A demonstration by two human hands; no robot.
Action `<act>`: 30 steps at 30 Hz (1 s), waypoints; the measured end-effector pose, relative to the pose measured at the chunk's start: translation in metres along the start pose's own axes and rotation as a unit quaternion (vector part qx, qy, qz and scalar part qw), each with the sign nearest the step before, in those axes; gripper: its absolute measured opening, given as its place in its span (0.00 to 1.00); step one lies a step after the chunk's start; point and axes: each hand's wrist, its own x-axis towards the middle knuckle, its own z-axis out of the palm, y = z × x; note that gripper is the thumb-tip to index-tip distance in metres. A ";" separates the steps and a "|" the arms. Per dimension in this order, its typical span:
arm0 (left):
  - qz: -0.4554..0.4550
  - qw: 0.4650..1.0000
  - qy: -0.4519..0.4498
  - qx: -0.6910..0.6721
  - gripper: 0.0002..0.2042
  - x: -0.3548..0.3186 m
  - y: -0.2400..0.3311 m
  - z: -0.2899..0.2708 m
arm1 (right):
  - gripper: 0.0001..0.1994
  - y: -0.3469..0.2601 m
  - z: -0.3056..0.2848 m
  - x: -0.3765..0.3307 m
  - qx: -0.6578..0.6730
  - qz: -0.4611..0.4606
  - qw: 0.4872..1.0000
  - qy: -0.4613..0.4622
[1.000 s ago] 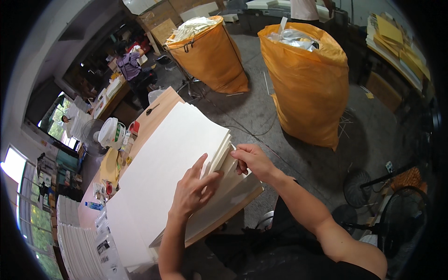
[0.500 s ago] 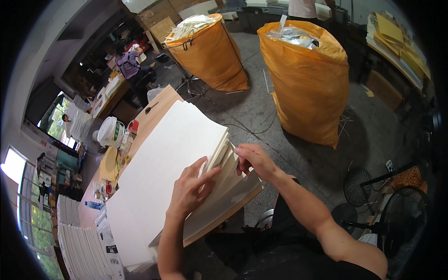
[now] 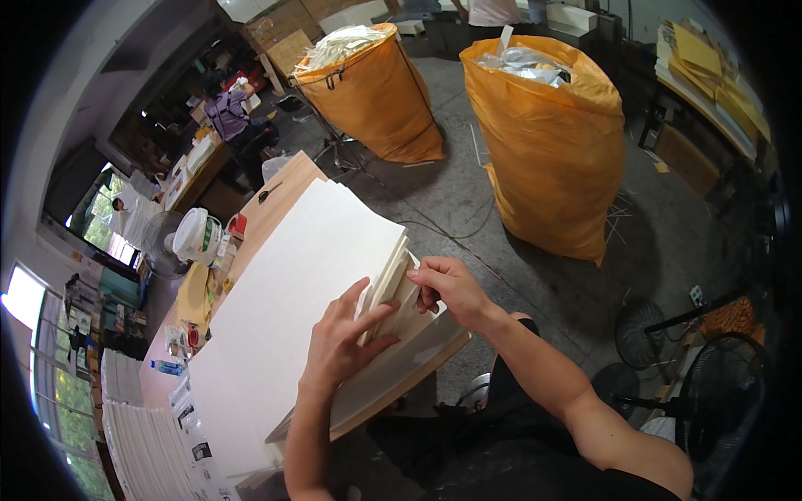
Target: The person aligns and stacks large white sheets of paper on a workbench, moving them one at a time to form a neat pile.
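Observation:
A stack of large white sheets [image 3: 292,275] lies across the wooden table, its near right edges fanned into several layers. My left hand [image 3: 338,342] rests on this edge, fingers and thumb spread apart against the sheets. At the stack's right corner, my right hand [image 3: 447,288] is closed, thumb and bent fingers pinching the edge of a white sheet [image 3: 415,260]. Just below the hands, more pale sheets [image 3: 393,367] lie along the table's front edge; their exact layering is partly hidden by my left hand.
Two orange sacks [image 3: 547,150] of scraps stand on the floor beyond the table. Scissors [image 3: 269,192], a white bucket [image 3: 198,236] and a bottle [image 3: 167,367] sit along the table's left side. Fans [image 3: 723,392] stand at right. A person in purple [image 3: 230,117] works farther back.
My right hand has shifted slightly left, toward the stack's edge. The left thumb has spread a little lower, while the stack stays in place.

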 end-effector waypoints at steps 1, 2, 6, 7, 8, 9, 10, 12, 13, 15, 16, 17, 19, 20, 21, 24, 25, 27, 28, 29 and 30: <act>0.002 1.000 -0.004 -0.004 0.30 0.001 -0.001 -0.001 | 0.17 0.001 -0.001 -0.001 -0.009 -0.001 1.000 0.000; 0.004 1.000 -0.006 -0.006 0.31 0.002 -0.001 -0.003 | 0.17 0.000 -0.002 -0.001 -0.018 -0.003 1.000 -0.001; 0.009 1.000 -0.003 -0.011 0.27 0.002 -0.001 -0.004 | 0.17 -0.005 -0.007 -0.007 -0.004 -0.020 1.000 -0.010; 0.007 1.000 0.006 -0.003 0.26 0.001 -0.002 0.000 | 0.17 -0.003 -0.006 -0.008 -0.108 -0.053 0.993 0.008; 0.005 1.000 0.013 0.005 0.25 0.001 -0.002 0.002 | 0.16 0.002 -0.005 -0.008 -0.208 -0.086 0.974 0.027; 0.012 1.000 0.009 0.006 0.25 0.002 -0.001 0.001 | 0.16 0.006 -0.005 -0.008 -0.307 -0.117 0.944 0.046; 0.020 1.000 0.005 0.006 0.25 0.004 0.000 0.000 | 0.15 0.009 -0.006 -0.005 -0.218 -0.088 0.971 0.041; 0.025 1.000 0.005 0.013 0.25 0.002 -0.001 -0.001 | 0.15 0.002 -0.004 -0.001 -0.069 -0.027 0.997 0.011; 0.024 1.000 0.008 0.018 0.25 0.000 -0.005 0.002 | 0.15 -0.001 -0.003 -0.001 0.007 0.004 1.000 -0.004; 0.013 1.000 0.006 0.018 0.25 0.001 -0.001 -0.002 | 0.15 -0.001 0.000 -0.001 0.029 0.006 1.000 0.002; 0.002 1.000 0.001 0.014 0.26 0.001 0.005 -0.004 | 0.15 -0.001 0.001 0.000 0.039 0.007 0.999 0.005; -0.010 1.000 -0.004 0.009 0.26 0.002 0.009 -0.005 | 0.15 -0.001 0.001 0.000 0.041 0.007 0.999 0.005; -0.013 1.000 -0.005 0.012 0.28 0.001 0.006 -0.003 | 0.15 0.000 0.001 -0.001 0.043 0.006 0.999 0.004; -0.014 1.000 -0.005 0.011 0.28 0.001 0.006 -0.002 | 0.15 -0.001 0.000 -0.002 0.031 -0.003 0.999 0.006; -0.011 1.000 -0.009 0.006 0.28 0.002 0.005 -0.002 | 0.15 -0.001 -0.002 -0.004 0.019 -0.012 1.000 0.008; -0.014 1.000 -0.015 -0.010 0.28 0.004 0.005 -0.006 | 0.14 0.002 -0.005 -0.021 -0.305 -0.253 0.901 0.175; -0.022 0.999 -0.016 -0.018 0.28 0.004 0.009 -0.008 | 0.13 0.006 -0.006 -0.031 -0.441 -0.354 0.787 0.246; -0.024 0.999 -0.016 -0.027 0.28 0.007 0.011 -0.007 | 0.10 0.007 -0.006 -0.046 -0.536 -0.343 0.751 0.176; -0.020 0.999 -0.015 -0.026 0.28 0.008 0.010 -0.006 | 0.10 0.008 -0.003 -0.044 -0.568 -0.364 0.731 0.101; -0.018 0.999 -0.016 -0.025 0.27 0.007 0.010 -0.006 | 0.11 0.008 0.002 -0.044 -0.595 -0.382 0.706 0.026; -0.009 1.000 -0.017 -0.019 0.26 0.006 0.012 -0.004 | 0.16 0.014 0.005 -0.043 -0.595 -0.311 0.740 -0.040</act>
